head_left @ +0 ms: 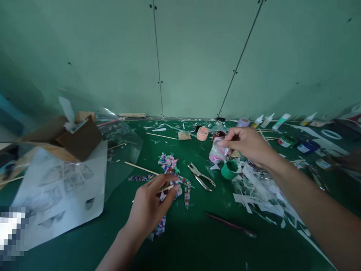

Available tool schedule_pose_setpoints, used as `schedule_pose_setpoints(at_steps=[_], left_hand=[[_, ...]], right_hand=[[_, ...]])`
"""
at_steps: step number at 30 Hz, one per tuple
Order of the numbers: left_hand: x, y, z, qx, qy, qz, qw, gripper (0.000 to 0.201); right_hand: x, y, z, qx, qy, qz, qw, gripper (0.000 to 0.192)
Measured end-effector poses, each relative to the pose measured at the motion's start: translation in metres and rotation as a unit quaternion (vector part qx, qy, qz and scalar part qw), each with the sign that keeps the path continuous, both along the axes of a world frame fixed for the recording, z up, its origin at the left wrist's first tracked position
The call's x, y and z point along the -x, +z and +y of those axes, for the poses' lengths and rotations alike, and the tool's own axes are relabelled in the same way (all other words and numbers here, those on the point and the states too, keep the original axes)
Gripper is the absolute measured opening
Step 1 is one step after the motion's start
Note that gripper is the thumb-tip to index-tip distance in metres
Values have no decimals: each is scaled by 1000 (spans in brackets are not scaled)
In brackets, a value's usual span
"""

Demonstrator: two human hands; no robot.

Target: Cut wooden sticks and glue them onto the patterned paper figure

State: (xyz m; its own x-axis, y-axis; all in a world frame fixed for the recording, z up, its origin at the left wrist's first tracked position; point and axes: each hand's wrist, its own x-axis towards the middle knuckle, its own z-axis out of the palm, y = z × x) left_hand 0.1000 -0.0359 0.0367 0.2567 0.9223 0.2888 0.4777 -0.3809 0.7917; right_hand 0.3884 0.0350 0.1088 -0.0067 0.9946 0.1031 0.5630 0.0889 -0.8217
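The left grip (150, 199) pinched a stick (167, 188) just over the patterned cutout (169, 162); the right grip (247, 143) held clear plastic (219, 148) near a green jar (228, 171).

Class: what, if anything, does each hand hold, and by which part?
Right hand: a clear plastic packet, pinched near its top. Left hand: a thin stick; which part is unclear.

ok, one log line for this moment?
left hand: pinching thin pale stick over multicoloured patterned strips | right hand: pinching crinkled translucent pink-and-white plastic | between: silver metal plier-shaped tool on green tabletop
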Motion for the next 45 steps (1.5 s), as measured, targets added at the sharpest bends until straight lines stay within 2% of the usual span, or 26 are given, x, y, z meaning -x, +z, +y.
schedule_pose_setpoints(at_steps=[3, 6, 9, 12, 15, 20, 24, 29, 32, 38, 42, 45], left_hand=[[-8, 7, 6, 57, 17, -64, 996, 28], [-13, 16, 17, 88, 35, -90, 991, 29], [-13, 17, 27, 84, 20, -78, 993, 28], [-11, 12, 27, 81, 15, -52, 995, 38], [-8, 7, 20, 67, 25, -33, 997, 39], [-3, 1, 16, 47, 22, -11, 999, 38], [2, -9, 24, 65, -41, -25, 997, 34], [10, -15, 28, 58, -110, -22, 992, 34], [11, -15, 28, 35, -105, 8, 994, 33], [12, -18, 28, 45, -102, 33, 993, 31], [12, -19, 29, 36, -87, 28, 995, 28], [12, -17, 28, 37, -81, 10, 996, 36]], right_hand=[[40, -7, -12, 57, 70, 75, 993, 25], [71, -25, -21, 97, 109, 130, 981, 22], [94, -44, -28, 151, 107, 206, 961, 26], [109, -56, -37, 196, 110, 270, 936, 27], [119, -63, -46, 188, 92, 296, 932, 26], [129, -82, -52, 73, 86, 234, 966, 20], [133, -94, -56, 12, 117, 190, 975, 19], [131, -96, -65, 66, 136, 234, 960, 26], [127, -98, -66, 84, 130, 271, 950, 30], [121, -102, -65, 118, 151, 320, 928, 33], [124, -104, -66, 139, 136, 322, 927, 35], [126, -104, -66, 130, 117, 314, 933, 35]])
